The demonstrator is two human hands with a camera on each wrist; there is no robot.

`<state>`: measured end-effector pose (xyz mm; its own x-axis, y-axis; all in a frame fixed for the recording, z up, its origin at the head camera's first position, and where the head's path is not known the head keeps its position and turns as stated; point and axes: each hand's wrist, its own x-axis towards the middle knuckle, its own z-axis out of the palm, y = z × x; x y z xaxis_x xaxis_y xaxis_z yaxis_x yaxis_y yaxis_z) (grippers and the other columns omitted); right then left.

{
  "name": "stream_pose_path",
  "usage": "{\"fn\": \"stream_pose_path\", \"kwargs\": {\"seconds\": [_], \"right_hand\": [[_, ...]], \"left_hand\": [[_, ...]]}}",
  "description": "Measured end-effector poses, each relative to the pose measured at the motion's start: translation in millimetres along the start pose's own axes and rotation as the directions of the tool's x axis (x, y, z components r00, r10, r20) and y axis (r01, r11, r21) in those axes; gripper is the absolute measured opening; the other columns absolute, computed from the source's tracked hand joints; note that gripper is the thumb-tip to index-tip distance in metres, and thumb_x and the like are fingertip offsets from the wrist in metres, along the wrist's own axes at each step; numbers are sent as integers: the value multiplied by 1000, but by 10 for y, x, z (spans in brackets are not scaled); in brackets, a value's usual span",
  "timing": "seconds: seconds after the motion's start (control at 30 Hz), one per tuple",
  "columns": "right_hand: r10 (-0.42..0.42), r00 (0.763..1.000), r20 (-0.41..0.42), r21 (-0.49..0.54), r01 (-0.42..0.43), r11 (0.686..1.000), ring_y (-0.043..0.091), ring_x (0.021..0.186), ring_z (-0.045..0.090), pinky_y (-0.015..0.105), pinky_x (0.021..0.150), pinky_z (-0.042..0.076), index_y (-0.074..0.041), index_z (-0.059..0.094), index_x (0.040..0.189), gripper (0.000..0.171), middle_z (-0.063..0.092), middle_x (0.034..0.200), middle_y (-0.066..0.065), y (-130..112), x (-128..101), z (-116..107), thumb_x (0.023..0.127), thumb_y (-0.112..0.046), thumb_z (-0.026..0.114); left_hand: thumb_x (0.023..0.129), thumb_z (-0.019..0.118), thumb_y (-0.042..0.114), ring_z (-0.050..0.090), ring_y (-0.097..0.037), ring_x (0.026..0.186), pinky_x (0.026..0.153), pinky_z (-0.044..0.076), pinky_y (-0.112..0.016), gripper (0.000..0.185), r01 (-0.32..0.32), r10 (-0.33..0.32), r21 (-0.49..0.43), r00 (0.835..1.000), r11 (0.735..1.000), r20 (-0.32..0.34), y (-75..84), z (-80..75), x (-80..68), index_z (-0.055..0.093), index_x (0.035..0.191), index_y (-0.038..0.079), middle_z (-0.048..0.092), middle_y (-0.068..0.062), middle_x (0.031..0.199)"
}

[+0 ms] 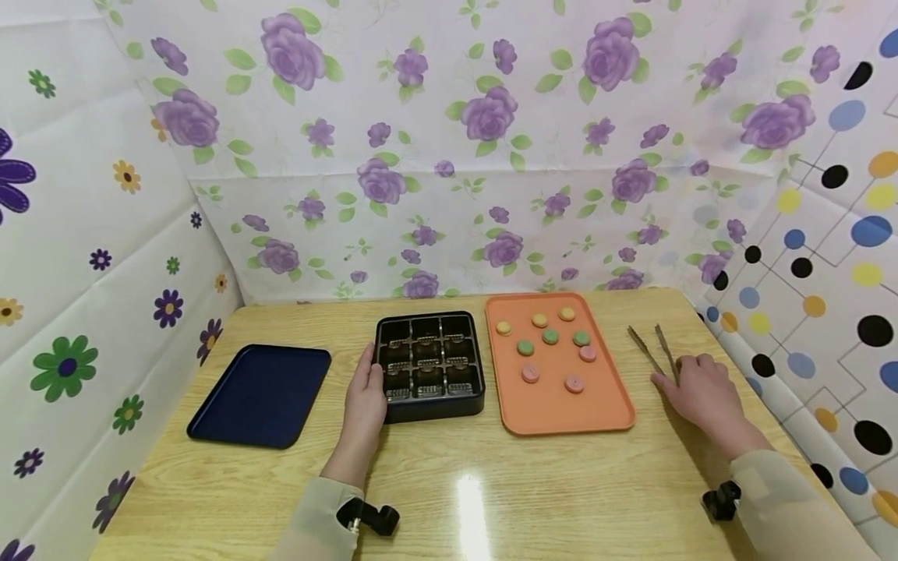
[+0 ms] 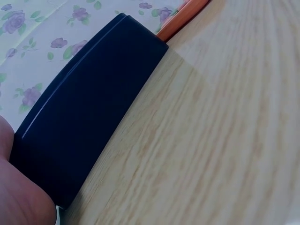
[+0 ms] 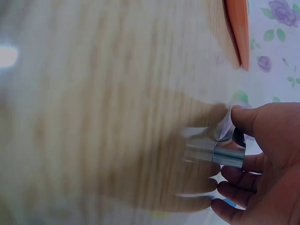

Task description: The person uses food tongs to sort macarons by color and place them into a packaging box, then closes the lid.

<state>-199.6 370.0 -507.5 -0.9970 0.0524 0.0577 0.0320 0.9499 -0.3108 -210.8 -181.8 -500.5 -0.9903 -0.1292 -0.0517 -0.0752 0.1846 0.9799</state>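
My left hand point(image 1: 365, 393) rests against the left side of a black box point(image 1: 435, 407) divided into small compartments, its fingers fairly straight along the wall. In the left wrist view, part of that hand point(image 2: 23, 197) touches the box's dark side point(image 2: 93, 103). On the right, my right hand point(image 1: 705, 393) holds metal tongs point(image 1: 647, 351) between thumb and fingers. Their two arms are spread apart and point toward the back of the table. The right wrist view shows the thumb and fingers of this hand point(image 3: 267, 159) at the shiny bent end of the tongs point(image 3: 229, 154).
An orange tray point(image 1: 561, 417) right of the box carries several small macarons in yellow, green point(image 1: 550, 336) and pink point(image 1: 574, 383). A dark blue lid-like tray point(image 1: 263, 393) lies at the left of the wooden table point(image 1: 414, 491). Patterned cloth walls point(image 1: 449, 218) enclose the table.
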Motion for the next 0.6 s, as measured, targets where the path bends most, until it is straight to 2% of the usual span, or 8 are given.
{"fn": "stream_pose_path", "kwargs": {"seconds": [0.3, 0.6], "right_hand": [[16, 1000, 12, -14, -16, 1000, 69, 115, 43, 75, 90, 45, 24, 55, 125, 60, 47, 126, 50, 33, 52, 19, 114, -35, 62], [21, 1000, -11, -8, -21, 1000, 66, 109, 47, 71, 83, 47, 20, 59, 114, 51, 50, 118, 47, 11, 64, -4, 112, -31, 62]], "left_hand": [[124, 32, 29, 8, -34, 169, 135, 14, -58, 58, -12, 12, -6, 1000, 1000, 9, -8, 4, 7, 17, 180, 19, 13, -6, 184], [124, 32, 27, 9, -33, 169, 135, 15, -59, 58, 0, 0, 8, 1000, 1000, 5, -28, -5, 6, 18, 180, 22, 13, -4, 184]]}}
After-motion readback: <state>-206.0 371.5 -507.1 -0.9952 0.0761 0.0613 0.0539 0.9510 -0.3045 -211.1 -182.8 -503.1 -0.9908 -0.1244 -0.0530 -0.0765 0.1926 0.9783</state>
